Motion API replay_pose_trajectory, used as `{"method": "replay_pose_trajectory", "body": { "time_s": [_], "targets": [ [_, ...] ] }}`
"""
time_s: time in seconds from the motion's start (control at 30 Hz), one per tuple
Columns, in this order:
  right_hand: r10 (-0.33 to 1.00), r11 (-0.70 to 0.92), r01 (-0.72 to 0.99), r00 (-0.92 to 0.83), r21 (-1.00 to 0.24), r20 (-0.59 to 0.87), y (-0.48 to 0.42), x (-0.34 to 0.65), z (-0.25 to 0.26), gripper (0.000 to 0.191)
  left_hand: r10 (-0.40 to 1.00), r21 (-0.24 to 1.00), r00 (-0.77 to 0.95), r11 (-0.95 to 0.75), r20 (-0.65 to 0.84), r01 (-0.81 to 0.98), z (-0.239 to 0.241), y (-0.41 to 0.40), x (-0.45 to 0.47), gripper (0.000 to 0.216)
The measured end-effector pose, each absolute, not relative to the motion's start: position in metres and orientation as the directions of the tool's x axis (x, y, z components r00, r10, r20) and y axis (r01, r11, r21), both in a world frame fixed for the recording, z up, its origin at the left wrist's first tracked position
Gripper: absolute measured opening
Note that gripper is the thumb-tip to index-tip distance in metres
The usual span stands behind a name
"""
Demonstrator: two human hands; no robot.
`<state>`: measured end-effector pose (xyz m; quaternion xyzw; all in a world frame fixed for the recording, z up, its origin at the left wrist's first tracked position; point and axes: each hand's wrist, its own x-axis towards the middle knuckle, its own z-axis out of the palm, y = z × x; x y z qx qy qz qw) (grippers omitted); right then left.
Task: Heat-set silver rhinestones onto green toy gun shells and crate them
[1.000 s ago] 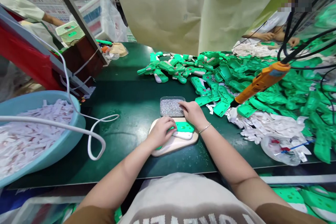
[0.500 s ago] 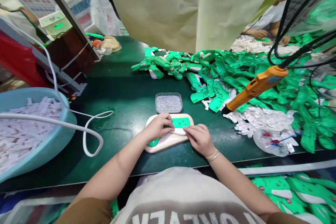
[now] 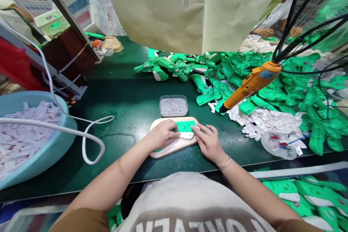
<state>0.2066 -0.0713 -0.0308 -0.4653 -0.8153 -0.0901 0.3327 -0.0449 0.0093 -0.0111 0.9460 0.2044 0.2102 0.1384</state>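
Note:
A green plastic part (image 3: 183,126) with a white strip (image 3: 187,136) along its near side lies on a pale wooden board (image 3: 171,149). My left hand (image 3: 162,135) covers the part's left portion, fingers bent over it and holding it against the board. At the right end, my right hand (image 3: 210,142) has thumb and forefinger on the part's edge, with the other fingers raised a little apart. A clear tray of small silvery screws (image 3: 174,106) stands just behind the board. An orange electric screwdriver (image 3: 250,86) hangs from cables to the right, tip down.
Heaped green plastic parts (image 3: 231,69) and loose white pieces (image 3: 261,121) cover the right side. A blue basin (image 3: 65,141) of white strips stands at left, a white cable (image 3: 94,139) looped beside it. A co-worker's hands (image 3: 295,31) are at back right. A beige sheet (image 3: 174,11) hangs ahead.
My right hand's fingertips have shifted from the white strip up to the part's right end, its fingers spreading. My left hand stays on the part. The screwdriver has swung left.

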Motion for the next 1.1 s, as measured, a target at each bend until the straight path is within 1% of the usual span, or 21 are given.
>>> {"method": "replay_pose_trajectory", "body": {
  "time_s": [0.07,0.1,0.13,0.17,0.23,0.27,0.3,0.33,0.37,0.43,0.5,0.57,0.7,0.73,0.8,0.83,0.9,1.0,1.03,1.1],
  "targets": [
    [0.751,0.47,0.849,-0.24,-0.243,0.616,-0.05,0.207,-0.021,0.037,0.406,0.295,0.844,-0.903,0.349,0.313,-0.005,0.013,-0.044,0.026],
    [0.793,0.423,0.862,-0.202,-0.281,0.574,-0.035,0.205,-0.015,0.036,0.42,0.293,0.836,-0.898,0.353,0.327,-0.001,0.019,-0.042,0.024],
    [0.845,0.375,0.874,-0.185,-0.309,0.502,-0.017,0.2,-0.007,0.035,0.472,0.304,0.811,-0.874,0.345,0.379,0.002,0.028,-0.038,0.022],
    [0.897,0.334,0.887,-0.196,-0.319,0.395,0.003,0.193,0.0,0.033,0.561,0.316,0.768,-0.822,0.308,0.474,0.006,0.04,-0.033,0.021],
    [0.961,0.273,0.922,-0.246,-0.273,0.128,0.04,0.175,0.013,0.028,0.765,0.299,0.623,-0.64,0.164,0.708,0.011,0.069,-0.021,0.021],
    [0.965,0.255,0.938,-0.26,-0.234,0.006,0.056,0.165,0.018,0.024,0.829,0.263,0.556,-0.553,0.07,0.791,0.013,0.082,-0.014,0.019],
    [0.961,0.246,0.949,-0.266,-0.198,-0.082,0.068,0.156,0.022,0.021,0.857,0.234,0.515,-0.502,0.007,0.833,0.014,0.094,-0.009,0.016],
    [0.954,0.242,0.954,-0.267,-0.175,-0.137,0.077,0.148,0.025,0.019,0.868,0.212,0.496,-0.477,-0.043,0.853,0.014,0.104,-0.006,0.012],
    [0.951,0.239,0.957,-0.265,-0.165,-0.161,0.082,0.142,0.026,0.018,0.863,0.205,0.5,-0.478,-0.069,0.854,0.013,0.11,-0.004,0.009],
    [0.954,0.231,0.959,-0.256,-0.167,-0.155,0.084,0.136,0.026,0.02,0.849,0.215,0.523,-0.499,-0.075,0.84,0.01,0.115,-0.005,0.01],
    [0.961,0.218,0.955,-0.246,-0.2,-0.126,0.079,0.137,0.024,0.023,0.837,0.237,0.544,-0.517,-0.059,0.822,0.007,0.112,-0.009,0.016],
    [0.966,0.215,0.933,-0.247,-0.288,-0.078,0.073,0.143,0.021,0.022,0.829,0.27,0.558,-0.53,-0.034,0.804,0.005,0.108,-0.015,0.02],
    [0.969,0.231,0.821,-0.244,-0.523,0.044,0.063,0.15,0.02,0.017,0.845,0.357,0.535,-0.506,0.022,0.785,0.002,0.107,-0.019,0.02],
    [0.962,0.257,0.783,-0.263,-0.567,0.072,0.06,0.15,0.02,0.016,0.856,0.381,0.516,-0.489,0.037,0.785,0.003,0.107,-0.02,0.02],
    [0.918,0.367,0.695,-0.376,-0.618,0.122,0.052,0.146,0.021,0.014,0.879,0.42,0.472,-0.452,0.064,0.787,0.004,0.105,-0.022,0.02],
    [0.877,0.441,0.653,-0.458,-0.615,0.143,0.048,0.143,0.021,0.014,0.895,0.445,0.439,-0.426,0.079,0.788,0.005,0.103,-0.025,0.021],
    [0.771,0.589,0.597,-0.618,-0.544,0.155,0.039,0.134,0.023,0.012,0.934,0.556,0.34,-0.342,0.111,0.758,0.009,0.094,-0.034,0.021],
    [0.643,0.737,0.589,-0.762,-0.33,0.076,0.028,0.119,0.029,0.012,0.975,0.786,0.174,-0.213,0.136,0.58,0.016,0.068,-0.055,0.017],
    [0.611,0.77,0.583,-0.791,-0.26,0.037,0.026,0.115,0.032,0.014,0.98,0.834,0.141,-0.192,0.138,0.518,0.018,0.058,-0.062,0.016],
    [0.556,0.819,0.554,-0.83,-0.148,-0.033,0.023,0.109,0.04,0.018,0.982,0.866,0.12,-0.188,0.149,0.464,0.019,0.034,-0.077,0.016]
  ]
}}
